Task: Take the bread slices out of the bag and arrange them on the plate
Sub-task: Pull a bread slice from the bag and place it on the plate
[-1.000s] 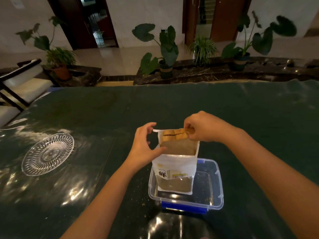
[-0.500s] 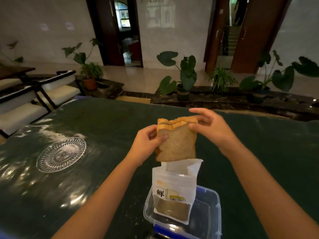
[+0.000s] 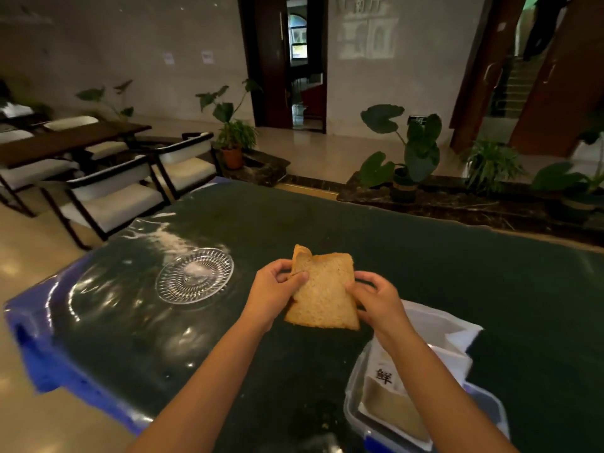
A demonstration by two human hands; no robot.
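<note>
Only readable writing is one black character, 鲜, on the front of the white paper bread bag (image 3: 421, 364), which stands in the clear plastic box with blue clips (image 3: 359, 416) at the counter's near right. Wall signs further back are too blurry to read.

Both hands are up w/ the tan square bread slices (image 3: 322, 295) held above the counter, looks like two pressed together. Left hand (image 3: 271, 294) has its grip pinched on the slices' left edge, right hand (image 3: 379, 300) has its grip closed on the right edge.

Clear ribbed glass plate (image 3: 194, 276) sits to the left, well apart from the bread, near the left edge of the dark green glossy counter (image 3: 457, 273). Lots of open counter btwn bread and plate, and across the far side.
</note>
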